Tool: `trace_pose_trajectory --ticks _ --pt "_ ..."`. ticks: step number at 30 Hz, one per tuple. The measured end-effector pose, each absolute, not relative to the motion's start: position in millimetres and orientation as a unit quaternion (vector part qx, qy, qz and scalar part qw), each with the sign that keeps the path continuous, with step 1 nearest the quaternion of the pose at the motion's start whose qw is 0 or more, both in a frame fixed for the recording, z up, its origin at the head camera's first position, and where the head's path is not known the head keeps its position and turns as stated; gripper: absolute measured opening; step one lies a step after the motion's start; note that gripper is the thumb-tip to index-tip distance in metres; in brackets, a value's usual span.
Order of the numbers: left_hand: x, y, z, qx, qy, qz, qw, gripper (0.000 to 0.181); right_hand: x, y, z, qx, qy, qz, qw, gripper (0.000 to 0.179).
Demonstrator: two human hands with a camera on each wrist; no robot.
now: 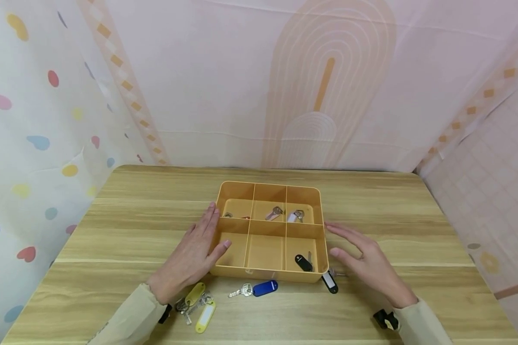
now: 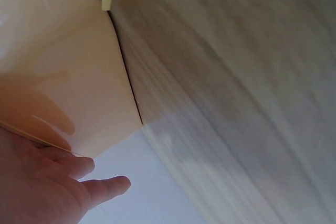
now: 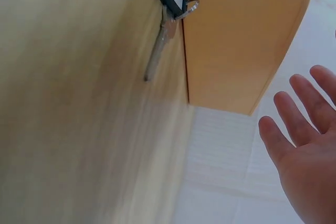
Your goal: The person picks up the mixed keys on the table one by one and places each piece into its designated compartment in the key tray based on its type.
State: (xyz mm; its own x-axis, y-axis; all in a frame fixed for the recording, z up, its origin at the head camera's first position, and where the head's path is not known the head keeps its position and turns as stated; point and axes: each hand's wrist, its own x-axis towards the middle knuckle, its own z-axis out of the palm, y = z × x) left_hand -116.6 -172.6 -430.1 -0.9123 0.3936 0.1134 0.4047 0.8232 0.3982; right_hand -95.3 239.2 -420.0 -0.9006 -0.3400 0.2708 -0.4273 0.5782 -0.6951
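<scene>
An orange six-compartment box point(image 1: 267, 274) stands on the table. My left hand point(image 1: 192, 251) rests along its left side, fingers extended, thumb over the rim. By the right wall, my right hand point(image 1: 367, 261) has its fingers loosely extended and holds nothing; whether a fingertip touches the wall I cannot tell. A key point(image 1: 277, 211) lies in the back middle compartment, and a key with a white tag point(image 1: 291, 217) in the back right. The front right one holds a key with a black tag point(image 1: 303, 262). Items in the back left are mostly hidden by the divider.
In front of the box lies a key with a blue tag point(image 1: 265, 288). Keys with yellow tags point(image 1: 205, 316) lie near my left wrist. Another black-tagged key point(image 3: 156, 51) lies against the box's right wall. Patterned cloth point(image 1: 216, 96) hangs behind the table.
</scene>
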Motion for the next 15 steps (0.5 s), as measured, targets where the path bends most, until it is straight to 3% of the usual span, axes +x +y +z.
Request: trace_pose_trajectory --ticks 15 --pt "-116.5 -172.4 -429.5 -0.211 -0.954 -0.213 0.013 0.083 -82.1 254.2 -432.0 0.172 -0.894 0.413 -0.003 0.048"
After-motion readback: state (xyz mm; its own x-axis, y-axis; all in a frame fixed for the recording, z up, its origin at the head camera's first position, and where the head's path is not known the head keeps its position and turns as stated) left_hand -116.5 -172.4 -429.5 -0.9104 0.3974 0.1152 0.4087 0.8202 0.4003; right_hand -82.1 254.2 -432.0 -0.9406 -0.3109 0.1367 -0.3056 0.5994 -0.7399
